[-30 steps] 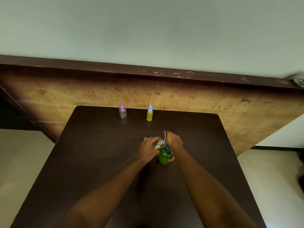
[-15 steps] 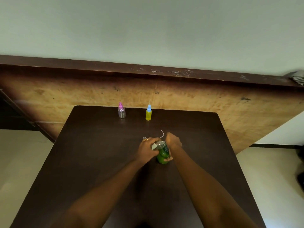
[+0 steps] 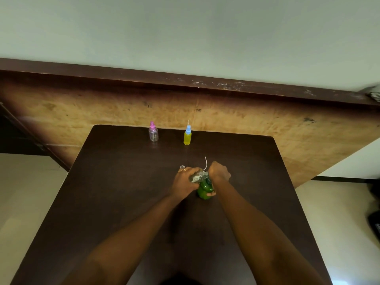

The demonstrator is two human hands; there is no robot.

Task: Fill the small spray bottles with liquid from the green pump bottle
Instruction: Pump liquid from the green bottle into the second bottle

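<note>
Green pump bottle [image 3: 204, 191] is clamped in the right hand [image 3: 219, 174]; left hand [image 3: 185, 183] clamps the clear bottle [image 3: 197, 177] sideways, mouth toward it.

table [image 3: 123, 202]: dark brown top, dimly lit | wooden panel [image 3: 267, 128]: seen just behind the table's far edge, yellow-brown, scuffed | trim [image 3: 102, 74]: dark strip, seen above and behind the table, flecked white | wall [image 3: 185, 27]: pale, plain, farthest behind the table | floor [image 3: 20, 192]: cream, seen left and right of the table
</note>
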